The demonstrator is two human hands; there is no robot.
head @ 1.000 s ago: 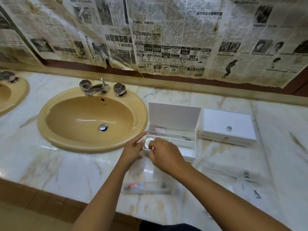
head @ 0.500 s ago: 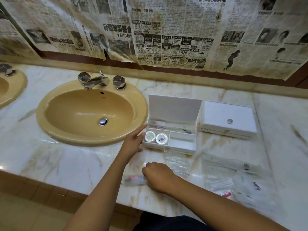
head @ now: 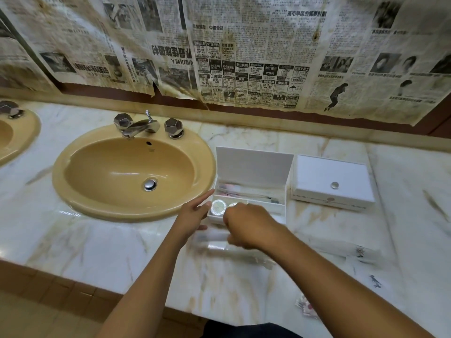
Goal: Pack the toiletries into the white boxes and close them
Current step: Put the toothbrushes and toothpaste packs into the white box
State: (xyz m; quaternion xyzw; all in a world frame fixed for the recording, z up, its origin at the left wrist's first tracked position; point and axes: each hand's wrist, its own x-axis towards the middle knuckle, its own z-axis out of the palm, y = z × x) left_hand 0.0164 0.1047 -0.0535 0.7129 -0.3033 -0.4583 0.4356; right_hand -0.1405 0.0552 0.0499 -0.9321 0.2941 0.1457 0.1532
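Observation:
An open white box (head: 253,167) stands on the marble counter with its lid upright. It holds a long wrapped item in the back compartment and two round silver-topped items (head: 218,206) at the front left. My left hand (head: 192,215) lies flat against the box's left side, fingers straight. My right hand (head: 249,225) hovers just in front of the box, closed on a blurred clear-wrapped toothpaste packet (head: 211,237) that sticks out to its left. A second white box (head: 332,181), closed, with a small silver knob, sits to the right.
A tan sink (head: 131,172) with chrome taps (head: 141,125) lies left of the open box. Loose clear packets (head: 341,247) lie on the counter at the right, another packet (head: 307,308) near the front edge. Newspaper covers the wall behind.
My right hand left the box, dropped to the counter and took the wrapped toothpaste packet. It has now risen back toward the box's front. My left hand stayed at the box.

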